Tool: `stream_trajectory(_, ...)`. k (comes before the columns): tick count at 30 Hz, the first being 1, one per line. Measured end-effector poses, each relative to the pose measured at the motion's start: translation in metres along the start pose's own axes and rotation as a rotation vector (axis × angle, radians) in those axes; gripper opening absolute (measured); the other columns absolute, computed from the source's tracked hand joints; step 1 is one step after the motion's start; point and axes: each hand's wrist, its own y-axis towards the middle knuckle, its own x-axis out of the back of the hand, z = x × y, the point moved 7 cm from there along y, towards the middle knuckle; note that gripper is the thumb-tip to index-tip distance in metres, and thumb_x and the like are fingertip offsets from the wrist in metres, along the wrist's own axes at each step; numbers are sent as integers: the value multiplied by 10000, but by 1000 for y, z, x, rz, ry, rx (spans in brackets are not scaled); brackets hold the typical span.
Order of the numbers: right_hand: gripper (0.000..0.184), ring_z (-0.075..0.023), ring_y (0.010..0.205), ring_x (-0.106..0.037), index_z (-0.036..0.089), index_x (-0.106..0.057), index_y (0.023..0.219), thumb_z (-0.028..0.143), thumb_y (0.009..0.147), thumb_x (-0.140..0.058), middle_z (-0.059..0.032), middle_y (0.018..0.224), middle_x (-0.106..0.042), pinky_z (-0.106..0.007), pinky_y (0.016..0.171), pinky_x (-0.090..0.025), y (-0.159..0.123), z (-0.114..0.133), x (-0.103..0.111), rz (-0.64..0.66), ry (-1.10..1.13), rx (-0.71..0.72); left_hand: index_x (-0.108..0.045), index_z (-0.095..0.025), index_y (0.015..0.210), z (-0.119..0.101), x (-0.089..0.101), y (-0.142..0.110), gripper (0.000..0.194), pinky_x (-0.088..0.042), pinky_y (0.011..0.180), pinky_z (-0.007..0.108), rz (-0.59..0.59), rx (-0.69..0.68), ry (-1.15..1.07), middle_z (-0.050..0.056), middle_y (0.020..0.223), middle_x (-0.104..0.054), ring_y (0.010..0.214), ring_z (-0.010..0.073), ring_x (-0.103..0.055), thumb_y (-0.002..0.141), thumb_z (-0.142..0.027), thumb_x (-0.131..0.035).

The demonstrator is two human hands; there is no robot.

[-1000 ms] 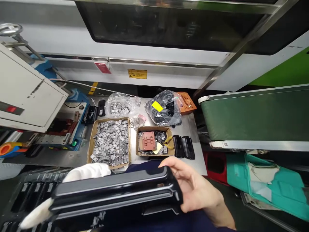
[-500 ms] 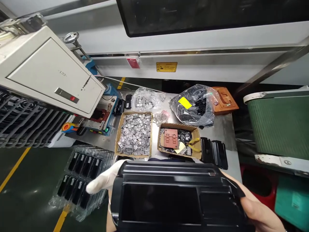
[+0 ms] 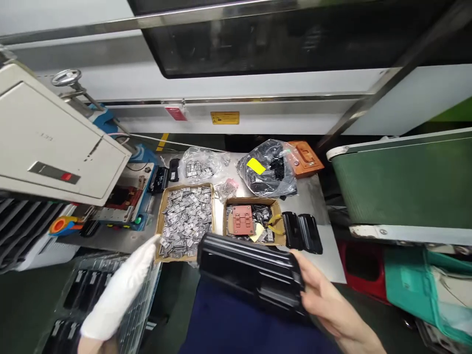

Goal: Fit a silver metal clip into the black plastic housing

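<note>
Black plastic housing (image 3: pixel 252 273) gripped by bare right hand (image 3: pixel 326 300) at four o'clock; gloved left hand (image 3: pixel 120 295), fingers open, at eight o'clock.

- Your left hand (image 3: pixel 120 295) wears a plain white glove; your right hand (image 3: pixel 326 300) is bare.
- The ribbed plastic panel (image 3: pixel 252 270) you hold is glossy black.
- Your lap shows dark navy cloth (image 3: pixel 236 324).
- The brown cardboard box (image 3: pixel 186 221) is filled with silver-grey metal pieces.
- The smaller cardboard box (image 3: pixel 254 222) holds a reddish-brown block (image 3: pixel 243 220) and yellow scraps.
- The dark plastic bag (image 3: pixel 267 169) carries a bright yellow label.
- The case (image 3: pixel 304 157) behind it is orange.
- The conveyor belt (image 3: pixel 401 179) is dark green.
- The bag (image 3: pixel 424 282) beneath is teal.
- The machine cabinet (image 3: pixel 55 142) is off-white with a red button.
</note>
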Motion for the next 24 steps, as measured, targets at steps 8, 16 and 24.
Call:
stream_trajectory(8,627,-95,724,-478,209,-529,1092,611,758,-876,47,834,-602,-224,708,-385,30,-10,-12,7,-190,-6,9,-79,1642,-156,-93,-7,878,-25,1295,523,57,-860,295,186,1710,-12,1579,372,-35,1029,-382,-542)
stream_trajectory(16,654,-92,757,-509,178,-530,1128,572,757,-896,27,886,-643,-229,738,-380,33,-15,-17,46,-75,25,-140,57,1580,-155,-121,-7,801,-254,1185,585,35,-978,285,303,1415,-485,1342,360,-456,938,-146,-574)
stream_trajectory(24,659,-112,871,-651,181,-570,1218,491,742,-904,-36,1031,-707,-221,817,-490,48,-19,-21,205,-42,-10,-469,58,1350,-156,-105,4,535,-279,1164,555,25,-990,351,253,1244,-583,1164,328,-564,909,-220,-589)
